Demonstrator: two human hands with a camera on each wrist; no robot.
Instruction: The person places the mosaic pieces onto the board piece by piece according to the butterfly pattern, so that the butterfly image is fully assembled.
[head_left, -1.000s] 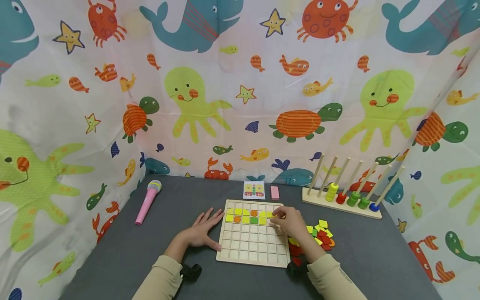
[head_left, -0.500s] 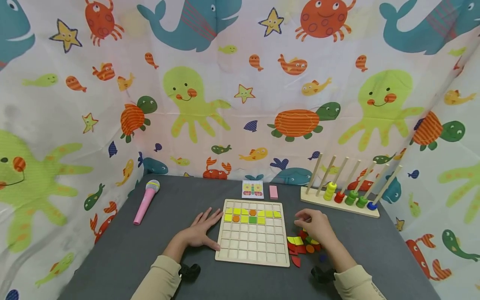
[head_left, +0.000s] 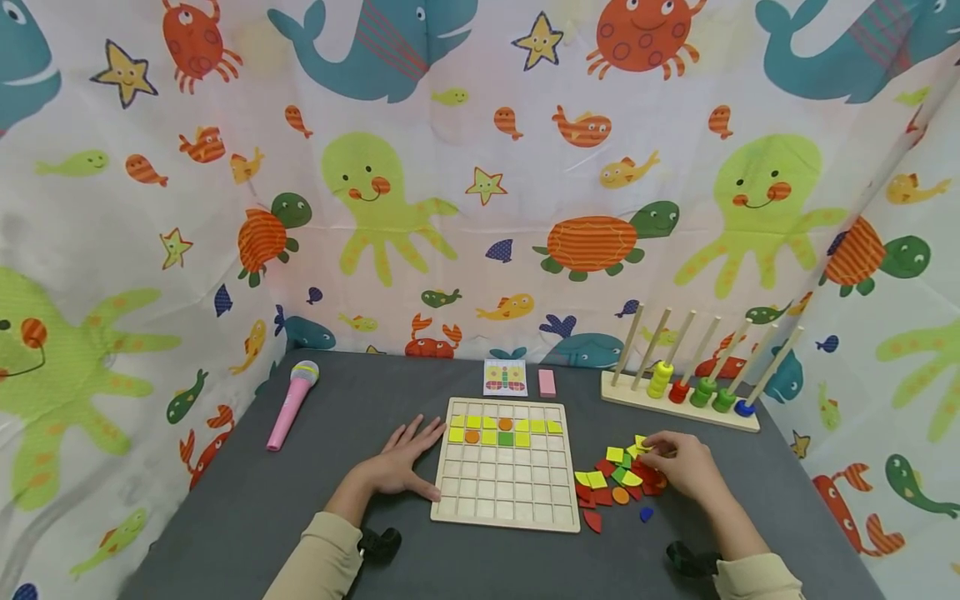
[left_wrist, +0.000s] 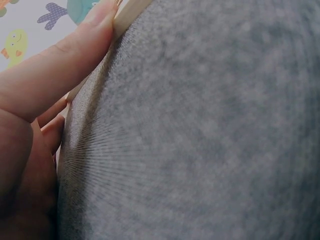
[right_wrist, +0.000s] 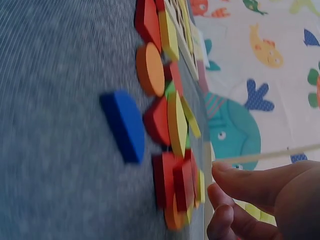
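My left hand (head_left: 399,467) lies spread at the left edge of a wooden grid board (head_left: 502,487), with thumb and fingertips touching its rim. In the left wrist view the thumb (left_wrist: 60,67) presses against the board's edge. Flat yellow tiles (head_left: 456,434), orange discs (head_left: 472,437) and a green square tile (head_left: 506,439) fill cells in its upper rows. My right hand (head_left: 681,464) hovers at the far right of a pile of coloured tiles (head_left: 603,497), its loosely bent fingertips right by a yellow tile (head_left: 641,442). No tile shows between thumb and fingers in the right wrist view.
A butterfly pattern card (head_left: 506,379) and a pink block (head_left: 547,383) lie behind the board. The wooden peg stand with coloured rings (head_left: 678,402) stands at back right, a pink toy microphone (head_left: 293,406) at left. One blue piece (right_wrist: 123,126) lies apart from the pile.
My right hand has left the board's upper right and moved right to the tile pile. Another yellow tile shows at the right end of the yellow row. The left hand stays put.
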